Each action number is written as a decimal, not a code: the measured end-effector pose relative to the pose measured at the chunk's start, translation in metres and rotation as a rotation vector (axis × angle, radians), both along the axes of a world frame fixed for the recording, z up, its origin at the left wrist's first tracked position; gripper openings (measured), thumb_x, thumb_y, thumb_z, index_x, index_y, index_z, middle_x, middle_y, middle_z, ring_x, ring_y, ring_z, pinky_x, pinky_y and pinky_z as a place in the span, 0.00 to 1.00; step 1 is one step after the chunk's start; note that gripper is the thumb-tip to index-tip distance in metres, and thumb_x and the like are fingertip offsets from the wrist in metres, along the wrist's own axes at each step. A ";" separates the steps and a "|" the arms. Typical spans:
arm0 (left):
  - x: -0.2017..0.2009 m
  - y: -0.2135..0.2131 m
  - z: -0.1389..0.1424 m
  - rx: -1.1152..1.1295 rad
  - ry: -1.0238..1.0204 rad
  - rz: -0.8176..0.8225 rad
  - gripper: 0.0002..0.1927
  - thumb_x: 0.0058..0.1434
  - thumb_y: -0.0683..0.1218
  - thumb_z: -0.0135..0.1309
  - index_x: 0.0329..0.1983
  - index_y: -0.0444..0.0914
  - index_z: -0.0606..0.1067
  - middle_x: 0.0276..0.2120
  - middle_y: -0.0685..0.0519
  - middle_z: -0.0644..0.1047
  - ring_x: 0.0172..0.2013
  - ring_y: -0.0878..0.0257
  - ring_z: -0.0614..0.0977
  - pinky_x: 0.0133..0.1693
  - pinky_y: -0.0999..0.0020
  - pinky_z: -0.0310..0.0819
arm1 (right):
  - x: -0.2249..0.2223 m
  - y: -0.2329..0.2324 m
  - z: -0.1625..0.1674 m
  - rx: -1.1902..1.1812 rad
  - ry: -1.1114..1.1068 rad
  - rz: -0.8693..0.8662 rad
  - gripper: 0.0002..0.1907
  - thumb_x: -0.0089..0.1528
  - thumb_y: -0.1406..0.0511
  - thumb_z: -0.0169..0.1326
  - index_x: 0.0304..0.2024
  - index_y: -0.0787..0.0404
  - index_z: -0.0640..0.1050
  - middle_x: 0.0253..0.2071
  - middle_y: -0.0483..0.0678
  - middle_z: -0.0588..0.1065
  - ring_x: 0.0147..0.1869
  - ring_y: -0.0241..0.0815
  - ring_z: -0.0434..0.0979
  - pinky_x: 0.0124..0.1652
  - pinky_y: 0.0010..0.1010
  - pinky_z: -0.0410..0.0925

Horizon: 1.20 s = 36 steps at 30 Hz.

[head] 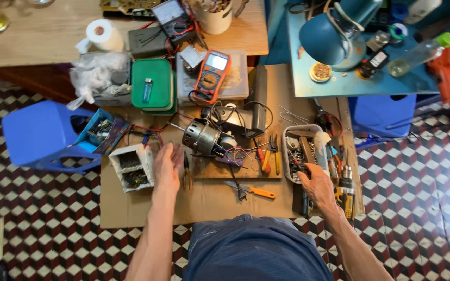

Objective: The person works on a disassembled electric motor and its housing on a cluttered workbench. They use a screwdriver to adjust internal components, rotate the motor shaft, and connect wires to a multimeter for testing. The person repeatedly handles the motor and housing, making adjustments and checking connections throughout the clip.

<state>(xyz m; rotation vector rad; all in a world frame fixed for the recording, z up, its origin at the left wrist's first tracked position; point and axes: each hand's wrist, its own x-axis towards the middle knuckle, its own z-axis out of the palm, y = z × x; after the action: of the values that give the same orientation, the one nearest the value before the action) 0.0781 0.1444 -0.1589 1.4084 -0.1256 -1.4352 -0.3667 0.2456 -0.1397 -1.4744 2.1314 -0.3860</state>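
Left hand (167,165) wide open beside heavy, rigid grey metal motor (204,139), best gripped around casing; right hand (316,183) fingering grey plastic parts tray (287,156), grip unclear.

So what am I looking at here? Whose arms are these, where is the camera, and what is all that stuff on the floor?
This is one picture from a camera worn on a person's head, looking down at their lap and two bare arms. No robot is involved. They sit over a sheet of cardboard on a patterned tile floor. The left hand hovers open, holding nothing, beside a small electric motor with loose wires. The right hand reaches into a tray of tools; whether it grips anything is hard to tell. Nearby lie an orange multimeter, an orange-handled knife and a blue stool.
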 end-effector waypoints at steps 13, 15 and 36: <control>-0.113 0.007 0.054 0.205 -0.081 0.040 0.48 0.46 0.66 0.67 0.67 0.40 0.66 0.58 0.50 0.72 0.52 0.59 0.72 0.48 0.61 0.68 | 0.058 -0.106 0.006 -0.187 -0.280 0.286 0.21 0.63 0.58 0.59 0.55 0.62 0.78 0.45 0.57 0.80 0.47 0.50 0.79 0.49 0.35 0.71; -0.114 -0.008 0.064 0.288 -0.116 0.050 0.55 0.41 0.66 0.67 0.70 0.43 0.61 0.64 0.50 0.70 0.56 0.59 0.73 0.49 0.59 0.69 | 0.073 -0.112 0.013 -0.078 -0.375 0.215 0.22 0.63 0.58 0.58 0.56 0.62 0.78 0.44 0.55 0.80 0.46 0.45 0.80 0.49 0.32 0.71; -0.074 -0.008 0.066 0.152 -0.294 -0.130 0.41 0.45 0.66 0.67 0.58 0.40 0.73 0.42 0.55 0.76 0.41 0.63 0.76 0.42 0.64 0.71 | 0.119 -0.100 0.038 0.071 -0.696 -0.097 0.23 0.64 0.56 0.55 0.56 0.65 0.79 0.49 0.49 0.81 0.53 0.39 0.78 0.54 0.29 0.67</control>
<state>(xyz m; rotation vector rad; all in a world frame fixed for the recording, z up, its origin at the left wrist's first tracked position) 0.0043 0.1368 -0.0929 1.7599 -0.3055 -1.3563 -0.2473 0.1455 -0.1014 -0.9952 1.6297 -0.7273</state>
